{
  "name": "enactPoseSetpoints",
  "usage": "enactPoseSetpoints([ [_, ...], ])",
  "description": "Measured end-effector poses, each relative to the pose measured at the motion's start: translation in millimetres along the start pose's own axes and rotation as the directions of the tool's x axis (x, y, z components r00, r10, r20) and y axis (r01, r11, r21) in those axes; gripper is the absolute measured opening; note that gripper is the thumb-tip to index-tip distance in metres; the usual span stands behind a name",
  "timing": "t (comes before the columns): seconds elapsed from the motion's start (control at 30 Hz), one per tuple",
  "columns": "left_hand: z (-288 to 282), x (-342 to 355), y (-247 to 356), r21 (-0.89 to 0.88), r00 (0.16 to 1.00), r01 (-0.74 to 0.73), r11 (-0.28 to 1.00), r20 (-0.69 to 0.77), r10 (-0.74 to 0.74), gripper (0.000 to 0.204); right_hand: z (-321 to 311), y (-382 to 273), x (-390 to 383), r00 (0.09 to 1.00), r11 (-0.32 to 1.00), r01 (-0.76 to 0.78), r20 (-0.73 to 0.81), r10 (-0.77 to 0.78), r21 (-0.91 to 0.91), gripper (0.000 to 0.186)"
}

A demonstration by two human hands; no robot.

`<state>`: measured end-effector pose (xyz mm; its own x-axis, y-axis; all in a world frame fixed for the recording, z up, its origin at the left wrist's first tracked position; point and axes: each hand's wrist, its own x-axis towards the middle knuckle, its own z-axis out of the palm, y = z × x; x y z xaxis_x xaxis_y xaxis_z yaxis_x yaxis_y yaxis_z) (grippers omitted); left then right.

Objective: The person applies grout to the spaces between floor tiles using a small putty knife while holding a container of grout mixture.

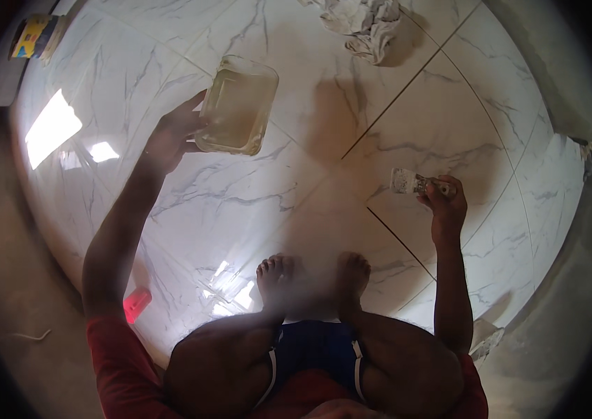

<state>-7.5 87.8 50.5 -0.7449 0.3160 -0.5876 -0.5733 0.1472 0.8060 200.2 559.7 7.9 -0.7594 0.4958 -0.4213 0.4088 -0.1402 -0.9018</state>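
My left hand (179,133) grips the left side of a clear rectangular plastic container (265,115), its fingers at the wall. Murky, pale yellowish stuff shows inside it; whether the container rests on the floor or is lifted, I cannot tell. On the right, my right hand (447,204) is closed around the narrow end of a short flat tool (408,181) that looks like a paintbrush. Its broad whitish end points left, above the marbled tile floor (240,209). Near it, a dark open joint (401,243) runs between tiles.
A crumpled pale cloth (369,31) lies at the far side. Bare feet (276,276) stand near the middle. A red object (137,304) sits by my left arm, and a yellow-and-blue package (33,36) at the far left. Rough grey floor (551,307) borders the tiles.
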Motion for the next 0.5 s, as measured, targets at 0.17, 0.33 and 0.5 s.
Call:
enactPoseSetpoints([
  [0.17, 51, 16, 4, 0.111, 0.984, 0.03, 0.993, 0.17, -0.048, 0.074, -11, 8, -10, 0.999, 0.998, -0.044, 0.001, 0.044, 0.039, 0.036],
  [0.33, 100, 47, 7, 0.259, 0.963, 0.002, 0.966, 0.258, -0.071, 0.073, -23, 19, -24, 0.997, 0.996, -0.06, -0.041, 0.062, 0.067, 0.037],
  [0.5, 138, 83, 21, 0.375, 0.941, 0.036, 0.926, 0.3, -0.158, 0.07, -44, 28, -31, 0.996, 0.993, -0.066, -0.061, 0.072, 0.095, 0.037],
])
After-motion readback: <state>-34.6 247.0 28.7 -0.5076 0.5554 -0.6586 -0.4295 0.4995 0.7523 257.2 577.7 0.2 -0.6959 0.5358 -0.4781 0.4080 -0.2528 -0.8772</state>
